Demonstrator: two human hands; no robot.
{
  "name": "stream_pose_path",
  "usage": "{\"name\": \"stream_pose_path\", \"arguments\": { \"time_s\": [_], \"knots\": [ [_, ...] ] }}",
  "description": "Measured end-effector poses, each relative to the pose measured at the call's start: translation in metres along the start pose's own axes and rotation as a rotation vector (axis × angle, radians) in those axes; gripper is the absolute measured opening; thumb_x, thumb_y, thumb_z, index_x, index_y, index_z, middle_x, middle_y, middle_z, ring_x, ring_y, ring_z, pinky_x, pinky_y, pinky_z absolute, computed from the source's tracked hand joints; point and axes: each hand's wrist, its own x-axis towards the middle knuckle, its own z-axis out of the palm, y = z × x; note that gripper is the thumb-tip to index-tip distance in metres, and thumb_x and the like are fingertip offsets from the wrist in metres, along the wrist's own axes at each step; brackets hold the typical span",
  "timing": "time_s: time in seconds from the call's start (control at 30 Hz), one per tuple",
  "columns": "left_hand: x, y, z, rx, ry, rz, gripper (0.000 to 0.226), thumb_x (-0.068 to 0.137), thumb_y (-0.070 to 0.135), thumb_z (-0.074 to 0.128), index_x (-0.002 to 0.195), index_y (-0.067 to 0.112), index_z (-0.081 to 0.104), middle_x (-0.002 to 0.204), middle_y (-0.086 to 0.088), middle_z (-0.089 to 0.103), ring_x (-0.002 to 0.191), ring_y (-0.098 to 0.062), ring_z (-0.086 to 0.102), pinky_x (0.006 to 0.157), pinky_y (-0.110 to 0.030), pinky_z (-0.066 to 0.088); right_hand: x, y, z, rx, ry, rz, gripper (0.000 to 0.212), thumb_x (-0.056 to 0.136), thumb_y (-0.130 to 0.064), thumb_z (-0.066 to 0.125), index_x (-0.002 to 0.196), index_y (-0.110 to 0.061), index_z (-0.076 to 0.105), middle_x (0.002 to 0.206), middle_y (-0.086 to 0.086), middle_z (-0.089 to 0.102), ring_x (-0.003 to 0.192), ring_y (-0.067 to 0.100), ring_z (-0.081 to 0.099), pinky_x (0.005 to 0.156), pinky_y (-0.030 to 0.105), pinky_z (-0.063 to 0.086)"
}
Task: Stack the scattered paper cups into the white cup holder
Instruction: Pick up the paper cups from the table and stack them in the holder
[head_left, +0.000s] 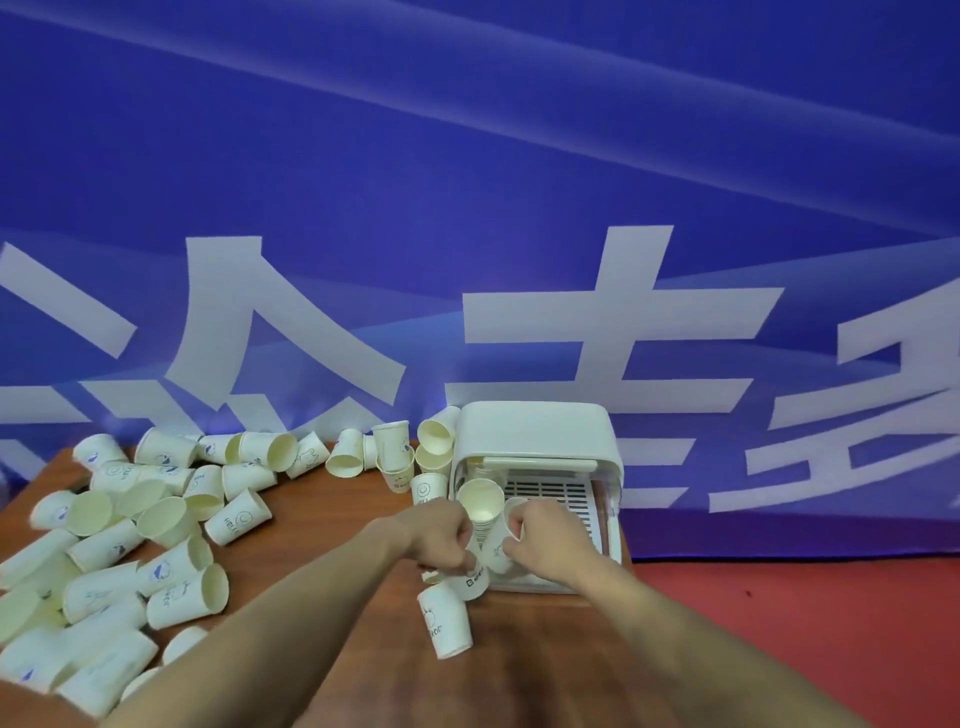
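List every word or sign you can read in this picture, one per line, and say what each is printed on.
"HELLO": side of a paper cup lying on the table.
"HELLO", partly seen: upright cup beside the white cup holder.
Large white characters: blue banner, cut off, not readable whole.
Print on the other cups: too blurred.

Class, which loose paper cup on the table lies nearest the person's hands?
The cup lying alone just below the left hand, away from the big pile at the left.
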Motion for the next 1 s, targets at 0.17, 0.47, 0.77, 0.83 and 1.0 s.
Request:
{"name": "stream_pose_path", "arguments": {
  "time_s": [0.17,0.47,0.77,0.83,1.0],
  "knots": [
    [0.010,0.033,0.002,0.070,0.173,0.084,0.018,0.077,0.031,0.064,0.070,0.017,0.057,0.072,-0.001,0.062,0.071,-0.017,0.057,0.061,-0.029,0.045,-0.021,0.040,-0.014,0.023,0.130,0.102,0.018,0.084,-0.034,0.057,0.077,-0.018,0.058,0.073,-0.003,0.059,0.072,0.021,0.054,0.060,0.031,0.037],
    [0.043,0.069,0.010,0.567,0.344,0.174,0.031,0.093,0.041,0.046,0.097,0.016,0.064,0.094,-0.011,0.069,0.090,-0.031,0.061,0.071,-0.034,0.044,-0.040,0.085,-0.023,0.043,0.250,0.255,0.021,0.090,-0.038,0.054,0.088,-0.022,0.067,0.081,-0.002,0.065,0.079,0.019,0.061,0.064,0.029,0.041],
    [0.077,0.065,0.037,0.631,0.206,0.107,0.028,0.094,0.034,0.046,0.099,0.015,0.066,0.102,-0.011,0.068,0.092,-0.033,0.064,0.070,-0.034,0.043,-0.052,0.104,-0.001,0.063,0.184,0.307,0.024,0.092,-0.040,0.051,0.087,-0.021,0.066,0.076,-0.002,0.060,0.084,0.022,0.062,0.066,0.030,0.037],
    [0.082,0.064,0.045,0.644,0.182,0.096,0.028,0.095,0.032,0.045,0.101,0.015,0.066,0.103,-0.011,0.068,0.094,-0.032,0.064,0.069,-0.033,0.041,-0.054,0.108,0.006,0.053,0.198,0.307,0.026,0.092,-0.041,0.052,0.091,-0.021,0.068,0.085,0.001,0.068,0.090,0.022,0.064,0.071,0.031,0.042],
    [0.087,0.059,0.055,0.635,0.169,0.096,0.032,0.095,0.036,0.046,0.109,0.016,0.067,0.108,-0.009,0.068,0.098,-0.030,0.064,0.075,-0.034,0.047,-0.057,0.110,0.011,0.036,0.206,0.277,0.026,0.095,-0.042,0.052,0.089,-0.021,0.067,0.088,0.001,0.070,0.090,0.022,0.065,0.070,0.030,0.042]
  ]
}}
